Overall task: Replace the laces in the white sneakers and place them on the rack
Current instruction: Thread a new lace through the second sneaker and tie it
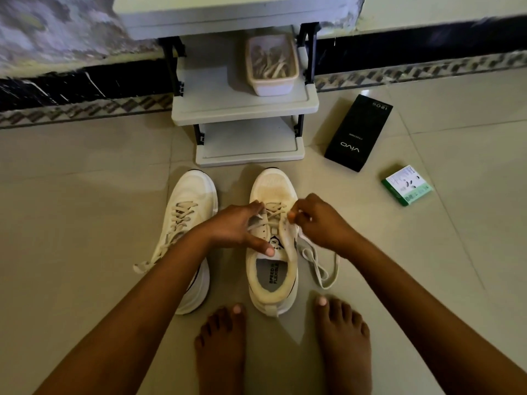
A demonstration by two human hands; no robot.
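Two white sneakers stand side by side on the tiled floor before the rack [245, 108]. The left sneaker [191, 201] is laced, its lace end trailing to the left. Both hands work on the right sneaker [272, 183]. My left hand [238, 228] holds its left side, fingers on the lace crossings and thumb pressing the tongue. My right hand [316, 220] pinches the lace at the right eyelets. A loose length of that lace [319, 266] lies looped on the floor to the shoe's right.
A pale tub [271, 86] holding several laces sits on the rack's middle shelf. A black phone box [358, 132] and a small green box [406, 185] lie on the floor to the right. My bare feet [285, 343] are just behind the sneakers.
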